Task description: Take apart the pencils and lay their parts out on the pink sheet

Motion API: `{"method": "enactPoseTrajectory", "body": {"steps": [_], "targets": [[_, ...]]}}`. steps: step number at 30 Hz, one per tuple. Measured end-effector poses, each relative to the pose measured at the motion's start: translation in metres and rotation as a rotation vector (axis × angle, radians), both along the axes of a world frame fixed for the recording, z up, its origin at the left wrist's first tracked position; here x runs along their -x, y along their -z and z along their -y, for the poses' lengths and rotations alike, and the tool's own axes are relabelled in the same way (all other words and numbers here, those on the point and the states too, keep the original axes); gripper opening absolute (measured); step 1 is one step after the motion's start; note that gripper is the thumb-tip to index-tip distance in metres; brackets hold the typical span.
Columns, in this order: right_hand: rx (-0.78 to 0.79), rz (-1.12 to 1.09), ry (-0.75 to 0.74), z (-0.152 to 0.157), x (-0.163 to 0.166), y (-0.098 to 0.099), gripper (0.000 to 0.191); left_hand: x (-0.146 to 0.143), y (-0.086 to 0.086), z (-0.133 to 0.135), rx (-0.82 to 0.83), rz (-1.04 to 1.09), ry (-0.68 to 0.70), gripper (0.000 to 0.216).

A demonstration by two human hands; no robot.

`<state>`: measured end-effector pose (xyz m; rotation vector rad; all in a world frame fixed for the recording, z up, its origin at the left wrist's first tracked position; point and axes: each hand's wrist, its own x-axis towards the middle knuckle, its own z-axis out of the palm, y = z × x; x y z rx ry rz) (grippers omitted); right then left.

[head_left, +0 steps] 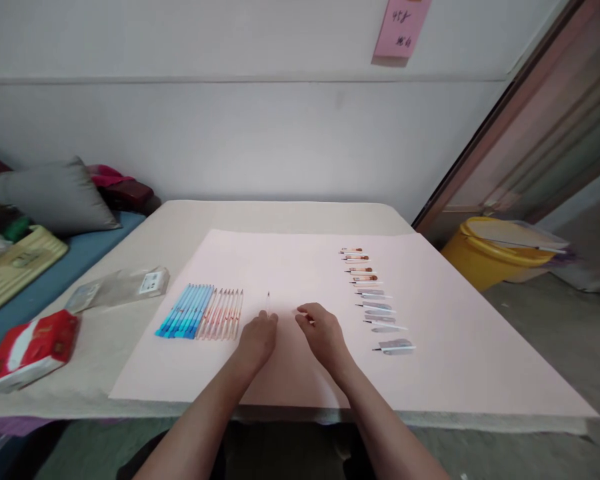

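My left hand [260,335] pinches a slim pale pen [269,303], its dark tip pointing away from me. Just to the right, my right hand [323,331] has its thumb and fingers drawn together; whether something small is between them I cannot make out. Left of my hands lies a row of blue pens [186,312], and against it a row of clear pens with orange-red marks [221,313]. On the right, a column of pen refills, each beside a small printed piece, runs from brown-orange ones [361,271] to grey ones [380,308].
A pink sheet [300,380] covers much of the cloth-covered table [280,215]. At the left lie a clear plastic bag [120,288] and a red tissue pack [33,350]. A yellow bin [480,257] stands beyond the right edge; a wall [280,140] rises behind.
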<state>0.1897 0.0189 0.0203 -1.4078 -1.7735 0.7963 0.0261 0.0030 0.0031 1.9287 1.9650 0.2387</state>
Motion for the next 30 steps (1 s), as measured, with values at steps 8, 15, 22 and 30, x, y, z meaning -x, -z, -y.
{"method": "enactPoseTrajectory", "body": {"steps": [8, 15, 22, 30], "targets": [[0.548, -0.631, 0.028, 0.002, 0.011, -0.001, 0.026, -0.004, -0.009, -0.012, -0.008, 0.837, -0.215, 0.015], [0.573, -0.826, 0.032, 0.008, 0.026, -0.006, 0.025, -0.025, -0.026, -0.001, -0.021, 1.028, -0.131, 0.013], [0.541, -0.888, 0.046, 0.009, 0.023, -0.007, 0.022, -0.005, -0.039, 0.004, -0.156, 1.3, -0.477, 0.018], [0.69, -0.864, -0.195, 0.01, 0.025, -0.008, 0.025, 0.002, -0.04, 0.001, 0.019, 1.808, -0.377, 0.022]]}}
